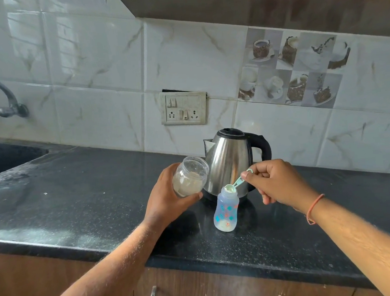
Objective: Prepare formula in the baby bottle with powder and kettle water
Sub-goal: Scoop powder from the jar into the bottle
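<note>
Right hand (278, 181) pinches a powder-filled scoop (233, 187) just left of its fingers – directly over the upright baby bottle (225, 209); left hand (167, 196) grips the powder jar (189, 175).

Under your right fingers (249, 175) you pinch a mint-green scoop (237, 183) of off-white powder over a clear bottle (226, 209) printed with teal and red leaf shapes. Your left fingers (191, 197) wrap a clear jar (189, 175) of beige powder. Beyond both, a silver kettle (229, 161) with black lid and handle stands on a speckled black counter (88, 203).
</note>
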Demonstrator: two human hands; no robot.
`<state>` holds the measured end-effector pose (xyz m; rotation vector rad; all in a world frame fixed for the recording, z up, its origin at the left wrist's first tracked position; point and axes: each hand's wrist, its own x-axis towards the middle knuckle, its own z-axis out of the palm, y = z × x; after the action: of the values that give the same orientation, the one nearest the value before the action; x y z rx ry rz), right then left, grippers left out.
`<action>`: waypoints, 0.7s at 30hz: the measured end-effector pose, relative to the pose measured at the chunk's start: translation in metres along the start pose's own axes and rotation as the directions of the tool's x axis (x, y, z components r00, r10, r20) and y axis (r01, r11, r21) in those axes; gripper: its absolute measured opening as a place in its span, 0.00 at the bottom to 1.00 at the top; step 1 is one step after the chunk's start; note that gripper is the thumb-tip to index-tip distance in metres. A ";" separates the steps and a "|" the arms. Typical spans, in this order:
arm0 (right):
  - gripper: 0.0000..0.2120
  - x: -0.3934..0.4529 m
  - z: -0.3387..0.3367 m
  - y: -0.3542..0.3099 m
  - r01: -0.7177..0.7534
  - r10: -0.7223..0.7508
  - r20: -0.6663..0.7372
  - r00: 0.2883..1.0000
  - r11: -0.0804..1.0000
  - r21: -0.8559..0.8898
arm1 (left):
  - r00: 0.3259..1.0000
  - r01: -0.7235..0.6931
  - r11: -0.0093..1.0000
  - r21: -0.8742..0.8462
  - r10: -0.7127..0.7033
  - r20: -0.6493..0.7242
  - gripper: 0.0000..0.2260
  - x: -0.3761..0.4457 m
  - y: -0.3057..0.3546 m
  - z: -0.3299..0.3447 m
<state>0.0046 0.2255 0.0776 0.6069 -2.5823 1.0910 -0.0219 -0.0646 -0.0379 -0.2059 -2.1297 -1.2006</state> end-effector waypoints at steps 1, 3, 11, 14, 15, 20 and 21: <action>0.10 -0.002 -0.001 0.001 0.090 -0.091 -0.008 0.996 0.990 -0.107 | 1.000 -0.001 1.000 0.002 0.001 -0.001 0.41 0.000 0.000 0.000; 0.13 -0.005 -0.001 0.004 0.263 -0.277 -0.005 0.961 0.917 -0.298 | 1.000 -0.003 1.000 0.002 0.003 -0.003 0.41 0.000 -0.001 0.000; 0.11 -0.011 0.000 0.016 0.622 -0.695 0.148 0.704 0.502 -0.601 | 1.000 -0.005 1.000 -0.002 0.005 -0.009 0.40 -0.001 0.001 0.000; 0.13 -0.009 0.003 0.015 0.582 -0.665 0.087 0.742 0.575 -0.575 | 1.000 -0.004 1.000 0.003 0.004 -0.007 0.40 -0.001 0.002 0.000; 0.14 -0.009 0.004 0.014 0.539 -0.623 0.042 0.781 0.638 -0.550 | 1.000 -0.004 1.000 0.004 0.004 -0.005 0.41 -0.001 0.002 0.000; 0.10 0.004 0.003 0.005 0.216 -0.243 -0.188 0.952 0.964 -0.155 | 1.000 -0.005 1.000 -0.003 0.005 -0.001 0.41 -0.002 0.003 -0.001; 0.09 0.009 0.002 0.001 0.118 -0.121 -0.203 0.972 0.993 -0.027 | 1.000 -0.007 1.000 -0.003 0.007 0.000 0.41 -0.002 0.003 -0.001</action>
<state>-0.0038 0.2224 0.0787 0.6046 -2.3443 1.0361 -0.0191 -0.0635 -0.0367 -0.2143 -2.1254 -1.2000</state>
